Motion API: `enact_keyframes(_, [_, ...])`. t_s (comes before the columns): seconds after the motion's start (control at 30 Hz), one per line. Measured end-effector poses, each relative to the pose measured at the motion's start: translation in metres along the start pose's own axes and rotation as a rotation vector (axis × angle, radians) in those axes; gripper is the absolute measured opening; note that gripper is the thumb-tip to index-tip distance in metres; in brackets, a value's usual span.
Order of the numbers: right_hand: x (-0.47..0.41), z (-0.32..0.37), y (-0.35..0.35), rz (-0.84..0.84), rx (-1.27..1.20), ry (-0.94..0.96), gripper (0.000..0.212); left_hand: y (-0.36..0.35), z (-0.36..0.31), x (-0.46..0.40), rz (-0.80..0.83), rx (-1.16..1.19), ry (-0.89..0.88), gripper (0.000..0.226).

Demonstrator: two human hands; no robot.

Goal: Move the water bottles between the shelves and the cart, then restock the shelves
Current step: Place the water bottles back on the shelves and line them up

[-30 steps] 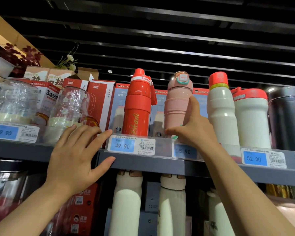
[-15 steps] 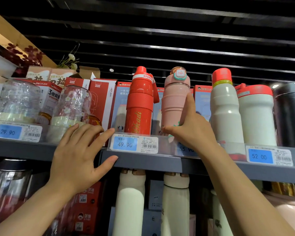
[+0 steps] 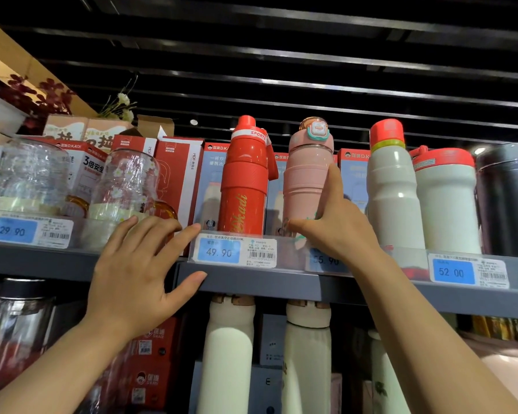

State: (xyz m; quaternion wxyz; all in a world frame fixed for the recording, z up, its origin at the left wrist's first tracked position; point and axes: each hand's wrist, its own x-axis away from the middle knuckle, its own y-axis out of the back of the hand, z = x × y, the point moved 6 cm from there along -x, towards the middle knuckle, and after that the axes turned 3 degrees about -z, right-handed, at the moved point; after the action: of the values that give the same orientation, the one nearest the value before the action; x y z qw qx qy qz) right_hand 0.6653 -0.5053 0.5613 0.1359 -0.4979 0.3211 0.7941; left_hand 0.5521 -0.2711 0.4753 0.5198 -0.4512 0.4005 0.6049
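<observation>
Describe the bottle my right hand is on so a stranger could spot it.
On the upper grey shelf, look right of the red sports bottle. The pink bottle, gripped by the right hand, is the only pink one, with a teal-trimmed lid clasp.

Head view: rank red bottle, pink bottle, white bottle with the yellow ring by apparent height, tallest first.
1. white bottle with the yellow ring, base hidden behind the shelf lip
2. red bottle and pink bottle: look alike, unranked; right hand covers the pink one's base.

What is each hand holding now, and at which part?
Right hand grips the pink bottle at its lower body. Left hand holds nothing.
</observation>
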Motion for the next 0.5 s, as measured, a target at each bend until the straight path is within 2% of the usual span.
enact_keyframes(0.17, [0.0056,-0.0005,0.006,-0.048,0.002,0.008,0.106,-0.0011,0.0009,0.0001,0.016,-0.006,0.005,0.068])
enact_keyframes(0.3, [0.0082,0.0037,0.0036,-0.06,0.048,-0.002,0.113,-0.0006,0.0003,-0.0004,0.011,-0.004,0.002,0.068])
enact_keyframes(0.5, [0.002,-0.0012,0.0059,-0.066,0.044,-0.014,0.107,-0.0006,0.0006,0.0001,-0.007,-0.004,-0.002,0.067])
